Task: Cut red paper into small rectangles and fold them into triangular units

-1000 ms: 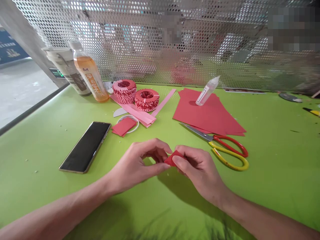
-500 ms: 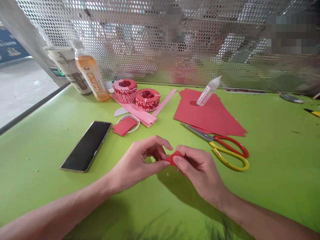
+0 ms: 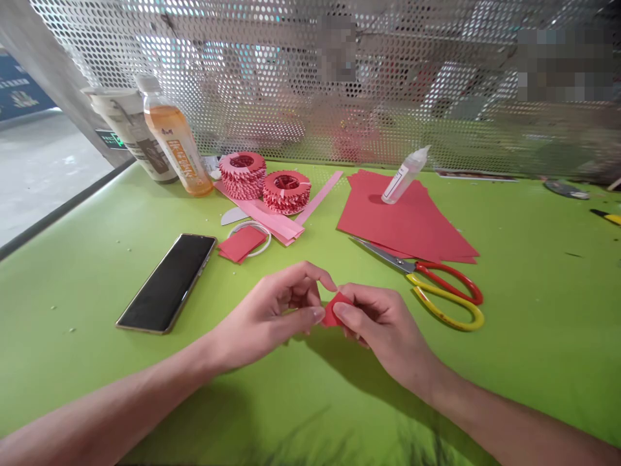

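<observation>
Red paper is what the hands are working on. A small red paper piece (image 3: 336, 310) sits between the two hands, in front of a big pile of red paper sheets (image 3: 402, 226) and a bit to its left. The right hand (image 3: 383, 327) pinches this piece, with the thumb pressed on top and the other fingers curled in behind it. The left hand (image 3: 269, 320) is curved, with its fingers close together, and its thumb and pointer finger reach to the left edge of the piece, but you cannot tell if they press on it. The pile lies on a green table (image 3: 533, 336). A glue bottle (image 3: 404, 176) stands on top of the pile. Red-and-yellow scissors (image 3: 427, 285) lie just in front of it. To the left of the pile are pink paper strips (image 3: 272, 219), and two round red paper rings (image 3: 242, 176) (image 3: 286, 192) sit behind them. Further left of the pile are a few small red paper squares (image 3: 241, 244) on a white ring (image 3: 268, 241), then a black phone (image 3: 167, 283). Far to the left of the pile stand a juice bottle (image 3: 174, 145) and a paper cup (image 3: 130, 133). A metal screen full of holes (image 3: 310, 84) stands behind the pile.
</observation>
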Available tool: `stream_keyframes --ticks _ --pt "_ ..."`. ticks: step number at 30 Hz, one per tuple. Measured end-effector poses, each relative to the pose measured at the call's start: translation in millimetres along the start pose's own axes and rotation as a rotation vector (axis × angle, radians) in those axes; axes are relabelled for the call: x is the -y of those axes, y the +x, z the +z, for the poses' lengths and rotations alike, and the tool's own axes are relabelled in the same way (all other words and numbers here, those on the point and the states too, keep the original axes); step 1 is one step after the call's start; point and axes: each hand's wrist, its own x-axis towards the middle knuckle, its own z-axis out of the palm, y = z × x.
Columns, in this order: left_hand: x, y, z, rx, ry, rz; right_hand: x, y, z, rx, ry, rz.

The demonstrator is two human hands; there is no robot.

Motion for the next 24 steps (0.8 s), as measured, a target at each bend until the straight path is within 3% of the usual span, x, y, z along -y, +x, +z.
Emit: stream_keyframes --ticks 9,17,24 --pt "-3.7 -2.3 -1.7 0.004 0.334 0.23 -0.4 0.2 0.3 -0.024 0.041 0.0" --pt "1.0 -0.5 0.8 -0.067 0.339 0.186 0.4 -0.7 0.6 -0.012 0.022 0.002" --pt "-4.3 -4.7 -3.8 0.012 0.629 0.46 -1.0 0.9 -0.5 0.018 0.121 0.102"
